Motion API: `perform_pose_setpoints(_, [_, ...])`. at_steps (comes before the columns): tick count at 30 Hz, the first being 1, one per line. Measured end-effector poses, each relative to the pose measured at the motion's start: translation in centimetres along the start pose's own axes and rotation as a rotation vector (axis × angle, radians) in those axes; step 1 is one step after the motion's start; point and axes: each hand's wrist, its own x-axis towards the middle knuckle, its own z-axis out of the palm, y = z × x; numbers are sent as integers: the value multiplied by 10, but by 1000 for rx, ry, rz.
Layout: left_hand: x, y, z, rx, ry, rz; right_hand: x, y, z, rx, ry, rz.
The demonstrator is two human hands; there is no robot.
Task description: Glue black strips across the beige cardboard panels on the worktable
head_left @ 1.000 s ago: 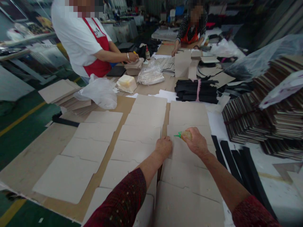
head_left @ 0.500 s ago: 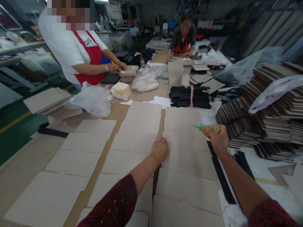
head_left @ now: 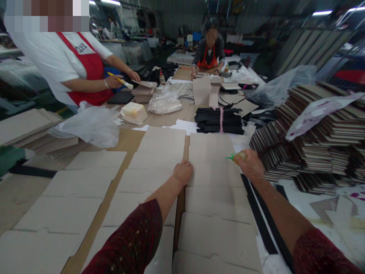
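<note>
My right hand (head_left: pixel 252 167) is closed around a small amber glue bottle (head_left: pixel 238 156) whose green nozzle points left, over the right column of grey cardboard sheets (head_left: pixel 212 152). My left hand (head_left: pixel 183 172) is curled into a loose fist with its knuckles pressed on the edge of a sheet, at the gap between the middle and right columns. Overlapping grey sheets (head_left: pixel 154 163) lie in rows on a brown board (head_left: pixel 125 139) that covers the table.
Black strips (head_left: pixel 258 217) lie right of the sheets, beside tall stacks of dark-edged boards (head_left: pixel 313 144). A tied black bundle (head_left: pixel 219 120), plastic bags (head_left: pixel 88 127) and a pale tub (head_left: pixel 133 112) lie beyond. A person in a red apron (head_left: pixel 85 64) holds a brush at left; another person (head_left: pixel 209 51) works at the far end.
My right hand swung the bottle out to the right, then back a little to the left. My left hand stayed on the sheet edge. The view tilted up. The person at left raised a brush.
</note>
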Motion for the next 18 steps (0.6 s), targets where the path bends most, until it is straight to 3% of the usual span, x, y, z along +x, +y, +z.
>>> perform_pose_setpoints(8, [3,2,-2,6,-7,-14,8,-9,3,-133,-69,-43])
perform_pose_setpoints(18, [6,3,-1,17,-18,-24,21,-4,-14,-139,-140,-93])
